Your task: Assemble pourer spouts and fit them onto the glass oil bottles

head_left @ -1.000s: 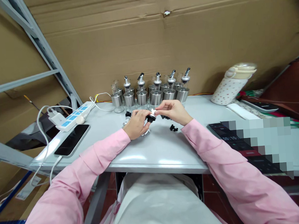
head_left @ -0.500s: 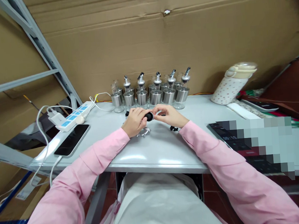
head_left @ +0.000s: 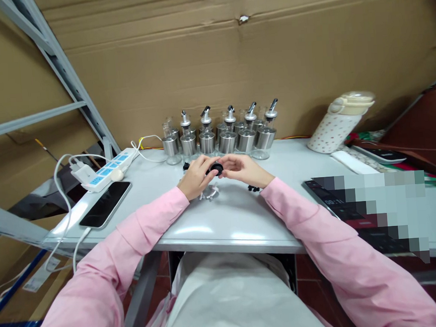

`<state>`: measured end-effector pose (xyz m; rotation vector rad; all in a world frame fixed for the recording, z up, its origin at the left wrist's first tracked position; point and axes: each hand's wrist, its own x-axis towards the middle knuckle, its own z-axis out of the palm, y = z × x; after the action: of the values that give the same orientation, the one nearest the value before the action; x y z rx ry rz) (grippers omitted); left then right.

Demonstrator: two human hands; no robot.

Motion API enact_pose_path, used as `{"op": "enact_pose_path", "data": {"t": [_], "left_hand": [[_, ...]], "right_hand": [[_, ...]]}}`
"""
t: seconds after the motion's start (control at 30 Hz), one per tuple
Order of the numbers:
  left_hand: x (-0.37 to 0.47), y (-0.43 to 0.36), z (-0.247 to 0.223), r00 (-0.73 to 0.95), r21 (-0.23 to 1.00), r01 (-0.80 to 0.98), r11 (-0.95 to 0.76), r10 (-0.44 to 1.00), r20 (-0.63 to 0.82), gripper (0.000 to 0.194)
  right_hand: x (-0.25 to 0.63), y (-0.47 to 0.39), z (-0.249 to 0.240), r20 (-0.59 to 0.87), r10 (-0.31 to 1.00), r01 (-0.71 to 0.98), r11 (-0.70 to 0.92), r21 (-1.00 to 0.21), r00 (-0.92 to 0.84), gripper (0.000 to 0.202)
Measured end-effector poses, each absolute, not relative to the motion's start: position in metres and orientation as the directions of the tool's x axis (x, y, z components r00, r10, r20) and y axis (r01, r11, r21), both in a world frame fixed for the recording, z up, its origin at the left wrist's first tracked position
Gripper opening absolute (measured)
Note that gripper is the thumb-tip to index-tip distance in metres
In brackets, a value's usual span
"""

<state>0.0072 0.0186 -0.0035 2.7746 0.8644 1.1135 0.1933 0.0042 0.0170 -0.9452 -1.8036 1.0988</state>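
Observation:
My left hand (head_left: pixel 197 177) grips a small round black part (head_left: pixel 217 169), thumb at its front and fingers over the top. It looks like the underside of a pourer stopper. My right hand (head_left: pixel 238 166) meets it from the right, with curled fingers and thumb at its rim. Just below my left hand lie small pale, clear-looking pieces (head_left: pixel 209 192) on the table. Small black pieces (head_left: pixel 253 188) sit beneath my right wrist, and another black piece (head_left: pixel 186 165) is behind my left hand.
Glass bottles with steel sleeves (head_left: pixel 227 142) stand in rows behind my hands, several with pourers. A phone (head_left: pixel 106 205) and a power strip (head_left: pixel 108 170) with cables lie left. A tumbler (head_left: pixel 336 123) and a dark screen device (head_left: pixel 323 196) are right. Cardboard (head_left: pixel 210 59) rises behind.
The black part has turned slightly between my hands, its pale rim showing less. My right fingers have shifted and curled around its right side. The bottles have not moved.

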Motion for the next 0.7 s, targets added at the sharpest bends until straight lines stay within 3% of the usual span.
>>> {"op": "enact_pose_path", "data": {"t": [0.2,0.53,0.7], "left_hand": [[0.0071,0.0140,0.0018,0.608,0.265,0.461,-0.847,0.519,0.601,0.036],[0.0087,0.0147,-0.0007,0.587,0.393,0.316,-0.864,0.503,0.634,0.024],[0.0104,0.0158,-0.0007,0.561,0.363,0.318,-0.876,0.482,0.673,0.013]], "right_hand": [[0.1907,0.0024,0.0165,0.306,0.877,0.153,0.382,-0.911,-0.370,0.026],[0.1898,0.0007,0.0146,0.326,0.852,0.291,0.461,-0.839,-0.408,0.023],[0.1877,-0.0017,0.0144,0.409,0.824,0.306,0.536,-0.787,-0.393,0.020]]}}
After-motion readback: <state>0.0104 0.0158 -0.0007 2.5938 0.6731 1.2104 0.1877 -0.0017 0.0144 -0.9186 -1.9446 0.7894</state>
